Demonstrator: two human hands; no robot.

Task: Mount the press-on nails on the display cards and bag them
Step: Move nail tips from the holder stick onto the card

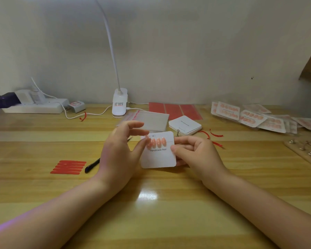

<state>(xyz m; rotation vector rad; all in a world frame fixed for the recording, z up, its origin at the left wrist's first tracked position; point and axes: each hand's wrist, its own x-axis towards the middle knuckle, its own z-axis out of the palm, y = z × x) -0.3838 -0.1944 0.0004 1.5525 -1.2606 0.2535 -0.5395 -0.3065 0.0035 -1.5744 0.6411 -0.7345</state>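
A white display card printed "Handmade Nail" is held above the wooden table. My right hand grips its right edge between thumb and fingers. Several pink press-on nails sit in a row on the card's upper half. My left hand is at the card's left edge, thumb tip touching the leftmost nail, the other fingers spread and raised. A stack of blank cards lies behind, next to clear zip bags. Bagged finished cards are piled at the far right.
Red adhesive strips and a black pen lie at the left. A red tape sheet, a clip lamp and a power strip stand at the back. A wooden nail-stand board is at the right edge.
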